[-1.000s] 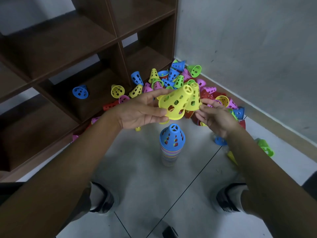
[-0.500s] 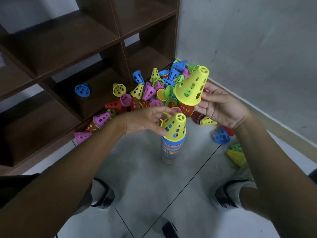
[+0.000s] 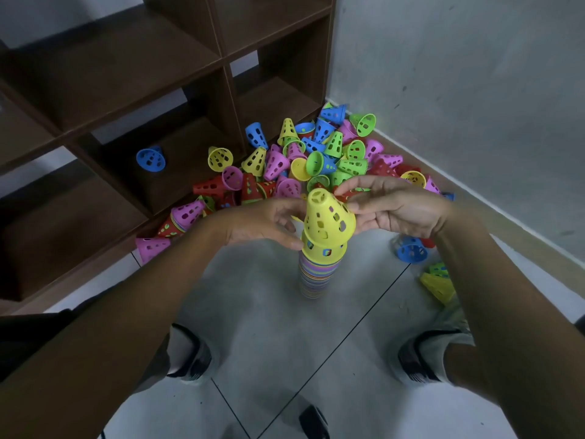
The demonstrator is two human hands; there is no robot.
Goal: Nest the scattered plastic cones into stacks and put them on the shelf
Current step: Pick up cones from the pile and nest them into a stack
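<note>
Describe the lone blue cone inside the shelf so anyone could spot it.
Start at the brown shelf on the left and go to its lowest row. A blue cone lies tipped in the compartment there, mouth toward the camera, apart from the floor pile with only a yellow cone nearby.
</note>
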